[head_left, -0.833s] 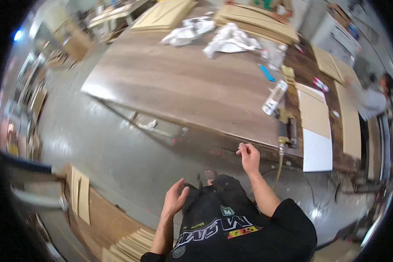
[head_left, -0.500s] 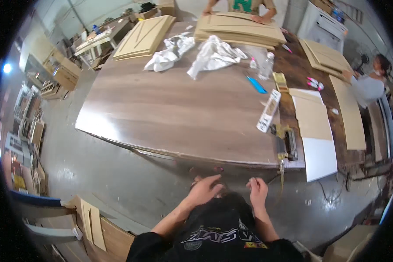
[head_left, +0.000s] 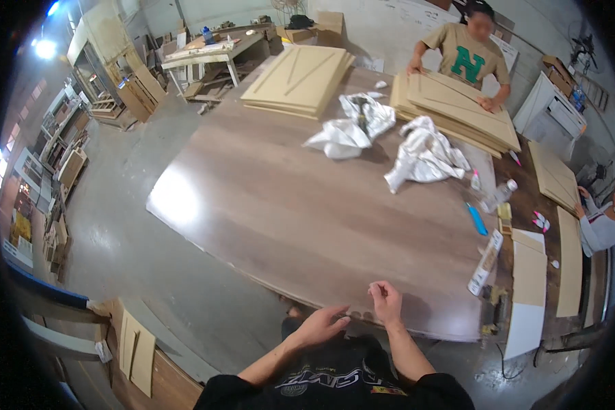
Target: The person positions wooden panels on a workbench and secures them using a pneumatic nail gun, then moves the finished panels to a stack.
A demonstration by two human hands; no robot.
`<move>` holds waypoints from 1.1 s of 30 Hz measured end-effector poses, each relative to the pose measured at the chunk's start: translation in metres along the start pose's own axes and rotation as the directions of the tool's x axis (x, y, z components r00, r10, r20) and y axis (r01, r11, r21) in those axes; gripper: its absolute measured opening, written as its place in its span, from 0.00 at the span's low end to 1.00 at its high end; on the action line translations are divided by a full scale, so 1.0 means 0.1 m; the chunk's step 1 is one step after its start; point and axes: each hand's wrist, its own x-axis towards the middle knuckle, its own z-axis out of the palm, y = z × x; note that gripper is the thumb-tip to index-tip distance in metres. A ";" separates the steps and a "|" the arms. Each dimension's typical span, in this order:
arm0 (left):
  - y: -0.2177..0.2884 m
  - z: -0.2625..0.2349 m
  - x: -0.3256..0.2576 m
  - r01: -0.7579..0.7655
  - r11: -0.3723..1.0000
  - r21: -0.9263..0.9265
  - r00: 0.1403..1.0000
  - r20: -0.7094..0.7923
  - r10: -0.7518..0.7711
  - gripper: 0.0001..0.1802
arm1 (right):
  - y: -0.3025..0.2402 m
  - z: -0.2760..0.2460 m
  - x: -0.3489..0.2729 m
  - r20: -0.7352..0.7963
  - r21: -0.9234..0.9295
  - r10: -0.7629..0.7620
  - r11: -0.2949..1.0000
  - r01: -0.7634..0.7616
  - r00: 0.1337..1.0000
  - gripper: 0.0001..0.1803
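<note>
A large wood-grain panel (head_left: 307, 205) lies flat across the surface and fills the middle of the view, its near edge just in front of the person's body. Most of its face is bare and nothing is lifted or tilted; judging from that, any handling of it is only at its start, with both hands just arriving at the near edge and no hold taken. At the far end rest two stacks of pale fibreboard sheets: the left stack (head_left: 301, 82) unattended, the right stack (head_left: 458, 109) with another person's hands pressed on it. Between the stacks and the panel's middle lie two crumpled white cloths (head_left: 389, 140), one beside the other. Along the right side, off the panel, narrower pale boards (head_left: 529, 273) lie on a darker bench. Near the right edge lie a long white sealant tube (head_left: 486, 262), a clear plastic bottle (head_left: 497, 196) on its side, and a blue utility knife (head_left: 477, 219). The left hand (head_left: 319, 326) hovers at or just touching the near edge, fingers spread and relaxed, its grip holding nothing. The right hand (head_left: 387, 301) sits over the same edge with fingers curled loosely inward, its grip not closed on anything visible.
</note>
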 end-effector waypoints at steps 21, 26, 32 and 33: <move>-1.69 -4.57 1.29 0.111 0.848 0.518 0.805 -0.548 0.229 0.16 | -0.44 3.16 2.62 0.039 0.149 -0.074 0.987 0.067 0.997 0.17; -1.88 -5.94 2.85 0.029 0.926 0.376 0.733 -0.638 0.237 0.23 | -0.47 4.04 4.39 -0.087 0.090 -0.151 0.983 0.159 0.985 0.29; -1.91 -7.41 5.08 -0.031 0.982 0.186 0.483 -0.857 0.177 0.42 | -1.11 4.24 6.46 -0.654 0.110 0.020 0.991 0.069 0.756 0.45; -1.80 -7.52 5.28 -0.083 0.996 0.044 0.589 -0.804 0.084 0.43 | -1.16 4.17 6.58 -0.657 0.077 -0.010 0.994 0.080 0.754 0.45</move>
